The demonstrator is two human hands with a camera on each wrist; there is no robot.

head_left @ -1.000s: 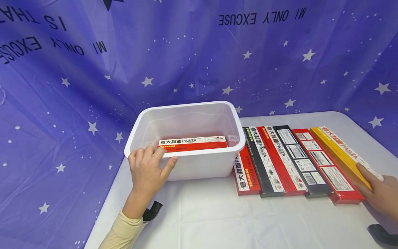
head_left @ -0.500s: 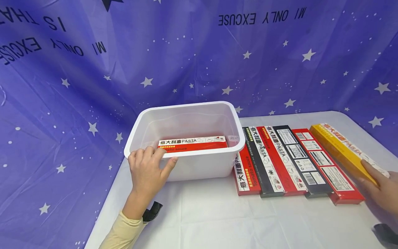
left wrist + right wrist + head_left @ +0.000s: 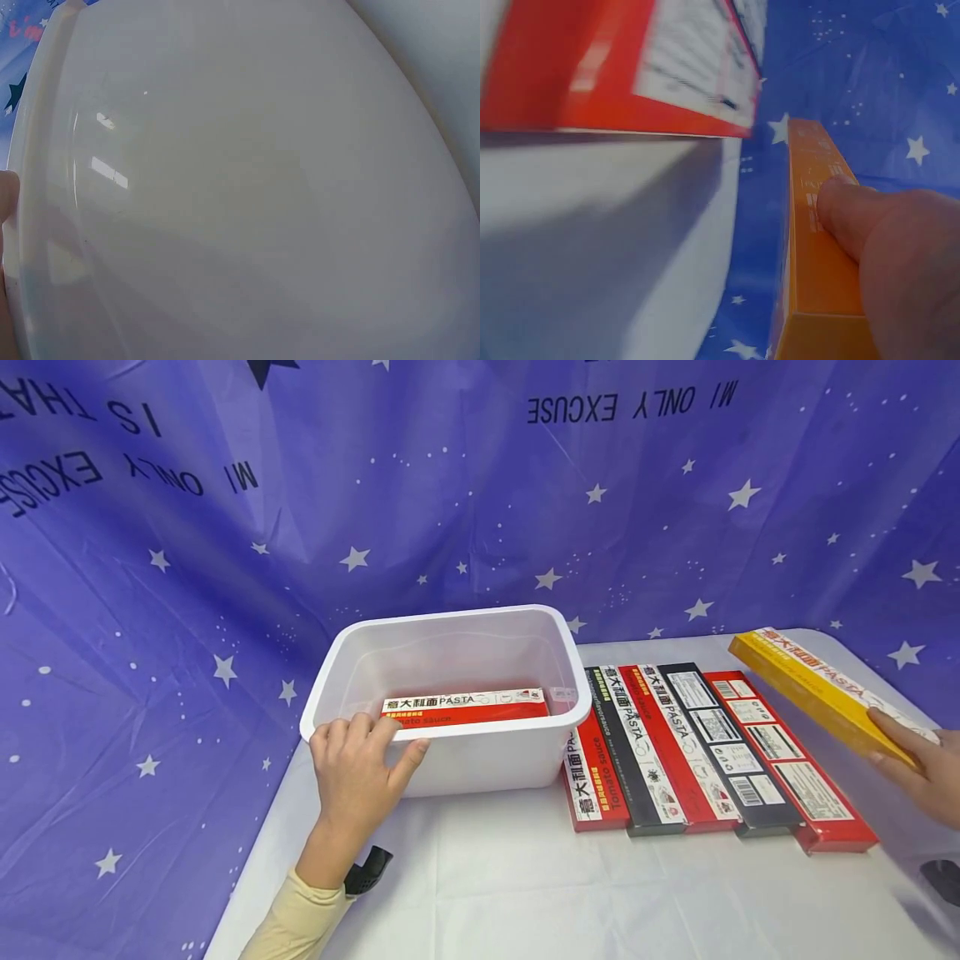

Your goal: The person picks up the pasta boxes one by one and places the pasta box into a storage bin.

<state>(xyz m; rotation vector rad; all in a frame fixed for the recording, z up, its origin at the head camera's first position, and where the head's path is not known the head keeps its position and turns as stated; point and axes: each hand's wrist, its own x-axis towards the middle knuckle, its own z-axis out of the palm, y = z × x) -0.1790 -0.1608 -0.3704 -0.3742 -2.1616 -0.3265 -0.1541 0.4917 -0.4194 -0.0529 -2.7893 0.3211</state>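
My left hand grips the near rim of a white plastic bin, fingers over the edge and thumb along the outside. Inside the bin lies a red pasta box, its lower part hidden by the near wall. In the left wrist view the bin's wall fills most of the picture. At the far right, my right hand holds a yellow pasta box by its near end, raised over the table. The right wrist view shows the thumb pressed on the box's orange side.
Right of the bin, red and black pasta boxes lie side by side: a red one, a black one, another red one, another black one and a red one outermost. A purple star-printed cloth hangs behind the white table.
The right hand has lifted the yellow pasta box from beside the outermost red box, up and slightly away. The left hand and the bin stay in place.
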